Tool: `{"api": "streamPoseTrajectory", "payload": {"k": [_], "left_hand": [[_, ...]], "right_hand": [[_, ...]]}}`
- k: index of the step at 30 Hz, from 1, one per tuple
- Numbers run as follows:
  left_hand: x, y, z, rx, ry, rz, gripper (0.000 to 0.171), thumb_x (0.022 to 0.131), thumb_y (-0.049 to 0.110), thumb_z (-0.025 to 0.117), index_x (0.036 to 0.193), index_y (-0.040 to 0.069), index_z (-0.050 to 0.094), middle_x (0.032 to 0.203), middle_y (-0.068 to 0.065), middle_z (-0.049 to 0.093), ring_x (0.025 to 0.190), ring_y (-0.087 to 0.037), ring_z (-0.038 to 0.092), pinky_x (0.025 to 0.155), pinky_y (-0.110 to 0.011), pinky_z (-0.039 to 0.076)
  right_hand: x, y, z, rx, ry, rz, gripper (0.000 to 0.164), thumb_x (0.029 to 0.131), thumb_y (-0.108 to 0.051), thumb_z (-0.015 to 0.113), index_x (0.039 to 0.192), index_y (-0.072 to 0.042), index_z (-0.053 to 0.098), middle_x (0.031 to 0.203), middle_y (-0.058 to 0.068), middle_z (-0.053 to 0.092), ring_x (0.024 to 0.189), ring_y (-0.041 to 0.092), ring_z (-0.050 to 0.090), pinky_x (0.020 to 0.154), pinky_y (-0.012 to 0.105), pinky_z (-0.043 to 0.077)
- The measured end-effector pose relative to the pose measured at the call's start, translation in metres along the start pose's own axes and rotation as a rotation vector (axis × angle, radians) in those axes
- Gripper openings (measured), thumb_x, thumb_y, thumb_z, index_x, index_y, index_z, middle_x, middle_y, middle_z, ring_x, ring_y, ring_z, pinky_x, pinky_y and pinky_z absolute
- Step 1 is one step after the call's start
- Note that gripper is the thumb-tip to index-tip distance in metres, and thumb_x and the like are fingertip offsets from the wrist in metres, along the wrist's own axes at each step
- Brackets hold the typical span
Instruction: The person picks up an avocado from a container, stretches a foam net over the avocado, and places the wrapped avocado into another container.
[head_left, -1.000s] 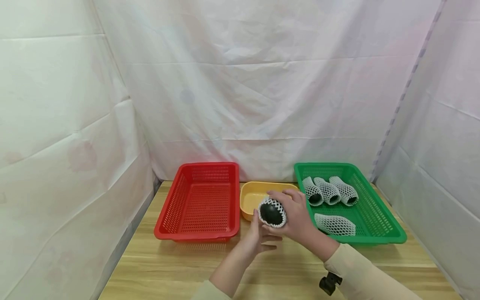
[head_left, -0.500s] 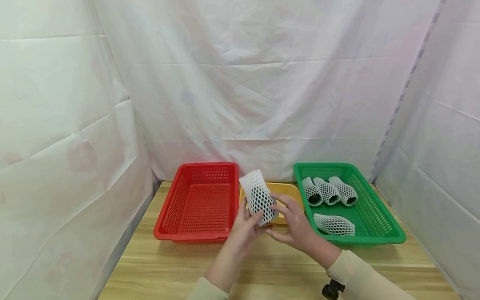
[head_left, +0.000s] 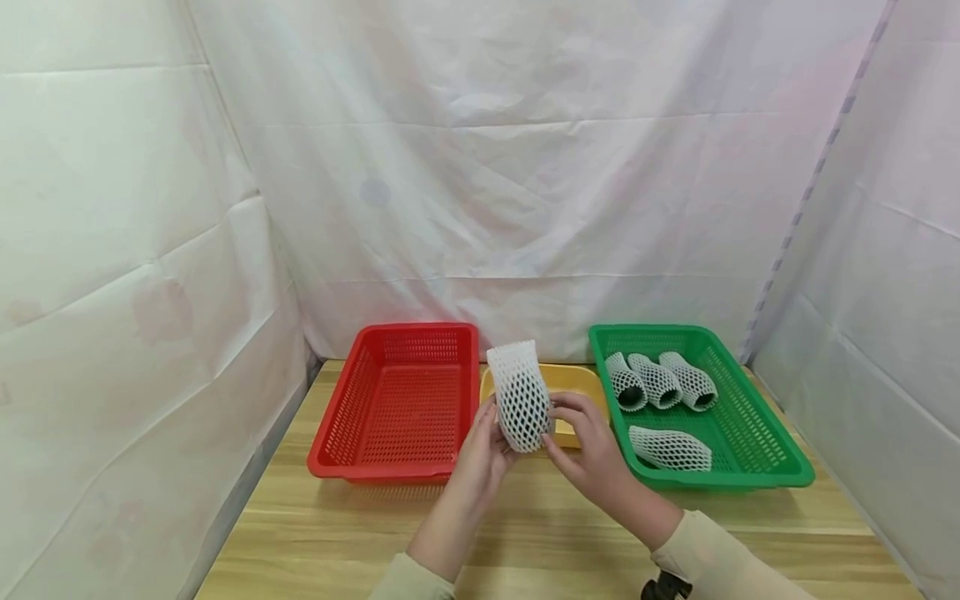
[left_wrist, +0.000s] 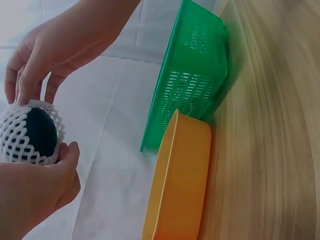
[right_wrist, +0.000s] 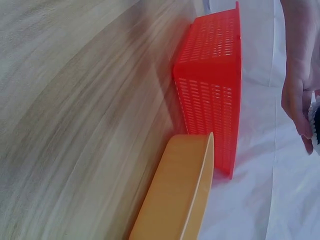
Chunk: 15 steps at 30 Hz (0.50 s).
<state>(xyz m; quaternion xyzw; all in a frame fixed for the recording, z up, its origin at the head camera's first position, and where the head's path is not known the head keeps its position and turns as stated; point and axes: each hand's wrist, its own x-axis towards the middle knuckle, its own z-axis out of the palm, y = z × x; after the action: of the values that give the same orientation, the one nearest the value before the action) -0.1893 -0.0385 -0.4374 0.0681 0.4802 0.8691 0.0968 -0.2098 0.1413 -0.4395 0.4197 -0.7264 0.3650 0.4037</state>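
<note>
A white foam net sleeve [head_left: 522, 404] stands nearly upright between my hands, above the table's middle. Inside it sits a dark, smooth, rounded object [left_wrist: 42, 132], bare at the sleeve's open end in the left wrist view. My left hand [head_left: 480, 458] grips the sleeve from the left and below. The thumb and fingers of my right hand [head_left: 596, 454] pinch the sleeve's lower right edge. In the right wrist view only a sliver of the sleeve shows at the right border.
A red basket [head_left: 318, 454] stands at the left, a shallow yellow tub [head_left: 577, 379] behind my hands. The green basket [head_left: 780, 446] at the right holds several netted dark objects [head_left: 670, 450]. White cloth [head_left: 480, 167] hangs behind and at both sides of the wooden table [head_left: 315, 533].
The sleeve has turned: its dark open end faced the head camera, and now its netted side does, with the narrow end up. My right fingers have shifted from over it to its right edge.
</note>
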Motion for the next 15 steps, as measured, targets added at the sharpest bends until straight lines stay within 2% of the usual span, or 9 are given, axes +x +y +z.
{"api": "streamPoseTrajectory", "payload": {"k": [3,7,11,15], "left_hand": [[0.0,0.001,-0.001,0.004,0.028,0.001,0.053,0.106,0.037,0.034,0.152,0.012,0.026,0.139,-0.02,0.049,0.122,-0.028,0.052,0.1,-0.039,0.043],[0.002,0.001,0.0,-0.005,0.075,0.008,0.043,0.107,0.025,0.036,0.147,0.013,0.035,0.136,-0.014,0.05,0.114,-0.025,0.058,0.092,-0.035,0.048],[0.002,0.001,0.0,-0.008,0.091,0.025,0.046,0.104,0.018,0.044,0.147,0.01,0.03,0.128,-0.014,0.05,0.112,-0.021,0.059,0.09,-0.032,0.048],[0.002,0.0,0.002,0.018,0.061,0.049,0.053,0.099,0.013,0.053,0.145,-0.003,0.032,0.123,-0.015,0.049,0.111,-0.02,0.056,0.094,-0.032,0.046]], "right_hand": [[-0.002,0.001,-0.001,-0.034,0.033,-0.037,0.03,0.098,-0.019,0.056,0.112,0.007,0.062,0.114,0.023,0.056,0.101,0.034,0.056,0.098,0.022,0.041],[-0.004,0.002,-0.002,-0.063,0.055,-0.013,0.028,0.098,-0.016,0.055,0.113,0.006,0.064,0.108,0.019,0.059,0.095,0.031,0.058,0.092,0.021,0.044],[-0.008,0.002,-0.004,0.002,0.04,0.077,0.031,0.098,-0.014,0.053,0.12,0.007,0.059,0.113,0.017,0.06,0.095,0.027,0.059,0.088,0.023,0.047],[-0.014,0.002,-0.007,0.091,-0.017,0.195,0.039,0.097,-0.005,0.053,0.134,0.007,0.047,0.124,0.015,0.056,0.102,0.025,0.057,0.09,0.03,0.045]]}}
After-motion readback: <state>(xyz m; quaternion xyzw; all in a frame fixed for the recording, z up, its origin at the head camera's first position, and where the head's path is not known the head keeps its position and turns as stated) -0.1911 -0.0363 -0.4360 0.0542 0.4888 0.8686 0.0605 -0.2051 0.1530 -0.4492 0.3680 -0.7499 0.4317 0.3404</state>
